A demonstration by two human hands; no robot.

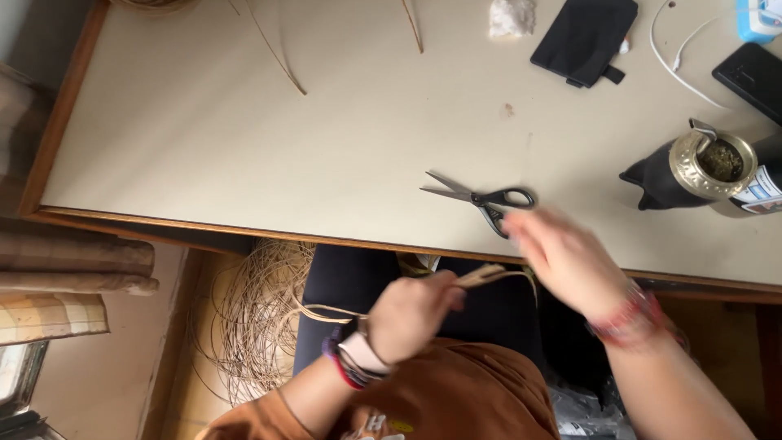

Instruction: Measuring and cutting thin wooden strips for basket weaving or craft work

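Straw-coloured fibre strands [489, 275] pinched in L hand [411, 314]; R hand [562, 257] blurred, grip unclear; 1 scissors [482, 199].

A dark bottle [770, 175] at the worktop's [244, 138] right edge carries a white and blue label [763, 192]. A light blue package [759, 18] sits cut off in the far right corner. A black phone [751, 75] lies beside it, screen dark.

A single head-worn camera looks steeply down, close over the table [244, 147] edge and lap.
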